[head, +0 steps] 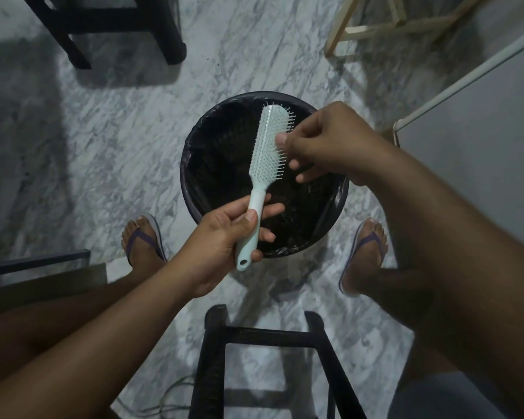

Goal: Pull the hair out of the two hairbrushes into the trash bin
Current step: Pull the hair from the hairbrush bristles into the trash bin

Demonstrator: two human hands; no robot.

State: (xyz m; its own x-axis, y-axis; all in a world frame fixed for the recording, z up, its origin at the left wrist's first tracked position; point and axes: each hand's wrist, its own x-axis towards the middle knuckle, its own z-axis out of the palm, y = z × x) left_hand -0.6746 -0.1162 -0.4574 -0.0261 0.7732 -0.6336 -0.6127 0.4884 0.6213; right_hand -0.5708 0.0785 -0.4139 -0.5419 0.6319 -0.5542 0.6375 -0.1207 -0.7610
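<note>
While left hand (224, 237) grips hairbrush (266, 146), stool (263, 343) flanks bin (191, 189).

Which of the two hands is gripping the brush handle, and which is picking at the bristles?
The left hand grips the hairbrush by its handle. The right hand pinches at the bristles, over the trash bin.
</note>
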